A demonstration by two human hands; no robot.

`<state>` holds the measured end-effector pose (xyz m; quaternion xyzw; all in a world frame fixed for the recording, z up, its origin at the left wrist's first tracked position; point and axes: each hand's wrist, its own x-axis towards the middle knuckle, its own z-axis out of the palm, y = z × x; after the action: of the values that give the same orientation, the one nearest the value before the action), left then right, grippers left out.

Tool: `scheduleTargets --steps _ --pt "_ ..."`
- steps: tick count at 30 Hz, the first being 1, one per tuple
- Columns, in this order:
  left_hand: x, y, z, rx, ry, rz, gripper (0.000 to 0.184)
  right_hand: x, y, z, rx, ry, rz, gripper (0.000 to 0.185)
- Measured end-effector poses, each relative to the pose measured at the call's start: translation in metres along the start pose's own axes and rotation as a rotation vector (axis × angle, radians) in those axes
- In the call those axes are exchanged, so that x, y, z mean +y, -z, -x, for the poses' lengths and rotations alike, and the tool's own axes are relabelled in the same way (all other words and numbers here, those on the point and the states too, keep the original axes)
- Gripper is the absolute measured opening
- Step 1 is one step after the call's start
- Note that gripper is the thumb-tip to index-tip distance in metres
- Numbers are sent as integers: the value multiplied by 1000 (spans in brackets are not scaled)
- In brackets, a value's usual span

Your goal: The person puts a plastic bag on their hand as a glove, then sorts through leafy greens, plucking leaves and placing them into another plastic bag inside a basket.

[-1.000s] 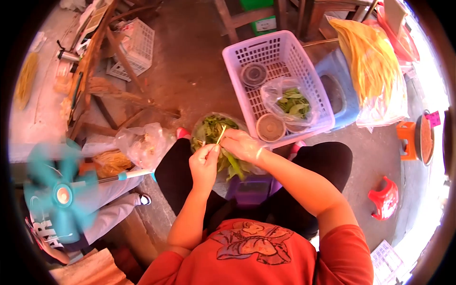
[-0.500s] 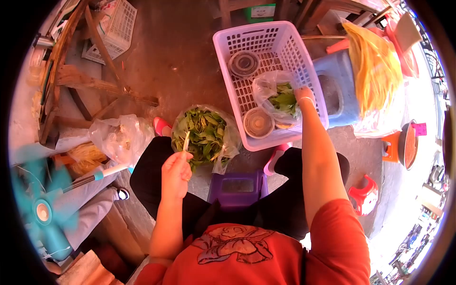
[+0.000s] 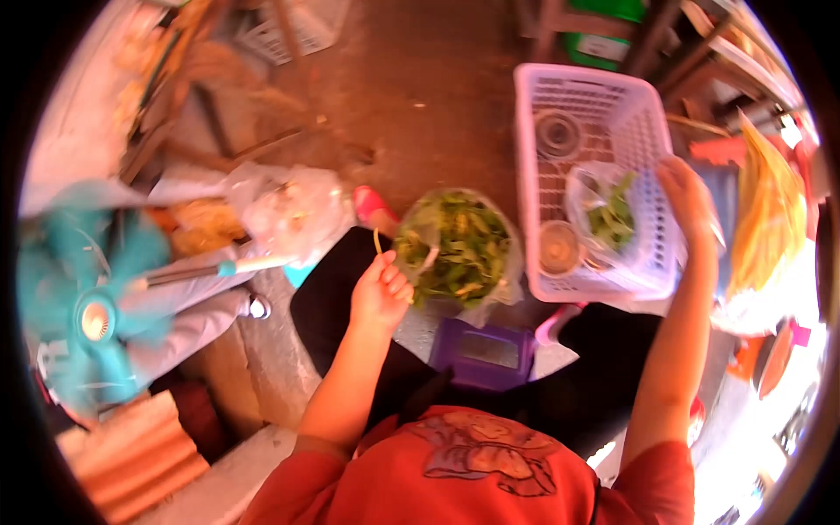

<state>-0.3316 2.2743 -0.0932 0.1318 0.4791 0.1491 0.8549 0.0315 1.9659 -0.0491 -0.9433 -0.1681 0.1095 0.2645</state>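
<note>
My left hand (image 3: 382,291) is closed round a thin pale stem (image 3: 377,241) that sticks up from the fist. Just right of it, a clear plastic bag (image 3: 516,280) full of green leaves (image 3: 459,249) lies open on the floor. My right hand (image 3: 687,197) is at the right rim of the lilac basket (image 3: 525,175), blurred, and whether it holds anything is hidden. Inside the basket, a smaller clear bag (image 3: 579,188) holds leaves (image 3: 612,219), with round lidded tubs (image 3: 558,248) beside it.
A turning teal fan (image 3: 94,319) stands at the left, near another person's legs (image 3: 197,324). Between my feet is a purple stool (image 3: 483,353). A plastic bag (image 3: 293,210) lies left of the leaves. Yellow material (image 3: 766,210) hangs at the right.
My right hand went from the stem to the small bag in the basket, and is now at the basket's right rim. My left hand keeps a stem. The view has shifted.
</note>
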Motion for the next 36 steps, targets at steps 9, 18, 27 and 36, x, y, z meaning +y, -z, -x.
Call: scheduleTargets --steps 9,18,27,36 --pt "183 81 -119 273 -477 34 10 -107 -39 77 -125 260 -246 18" --pt "268 89 -168 551 -909 -371 32 -120 -42 69 -181 353 -84 18" --pt "-58 -33 -9 -704 -1266 -1430 10 -115 -42 66 -327 385 -23 21" --pt "-121 20 -117 -652 -1039 -2590 12 -103 -43 71 -230 512 -122 20"
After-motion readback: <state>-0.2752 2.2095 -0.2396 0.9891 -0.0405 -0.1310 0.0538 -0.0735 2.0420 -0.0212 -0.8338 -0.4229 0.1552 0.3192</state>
